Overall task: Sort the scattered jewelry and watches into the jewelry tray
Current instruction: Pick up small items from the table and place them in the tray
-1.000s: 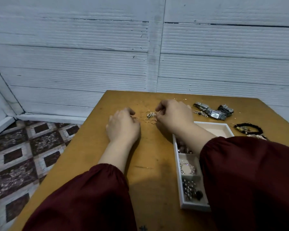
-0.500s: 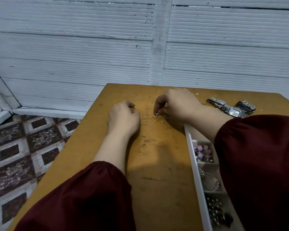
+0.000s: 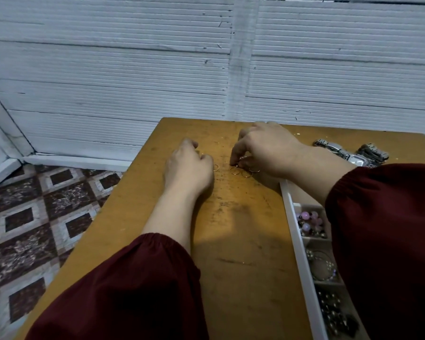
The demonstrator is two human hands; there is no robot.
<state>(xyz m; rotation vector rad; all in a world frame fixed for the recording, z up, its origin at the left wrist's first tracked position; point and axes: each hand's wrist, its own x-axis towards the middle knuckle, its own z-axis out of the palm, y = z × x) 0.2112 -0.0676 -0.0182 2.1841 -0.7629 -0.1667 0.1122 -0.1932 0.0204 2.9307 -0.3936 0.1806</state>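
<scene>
Since a second ago the right hand [image 3: 268, 148] is pinching down on thin rings [image 3: 241, 171] on the desk [image 3: 238, 241], left hand [image 3: 188, 168] curled beside them, grip unclear, tray [image 3: 302, 253] partly filling, watches [image 3: 349, 154] waiting outside.

One view only, from a camera worn on the person's head. It looks forward and down along both forearms, close above the scuffed ochre wooden table [image 3: 233, 241], whose near edge falls outside the bottom of the picture. The wide-angle lens bends the straight lines of the white ribbed panel wall [image 3: 133, 69] that closes the far side. The patterned brown and white floor tiles [image 3: 35, 229] fill the lower left. The white compartmented jewelry tray [image 3: 302, 253] is cut by the right sleeve.
</scene>
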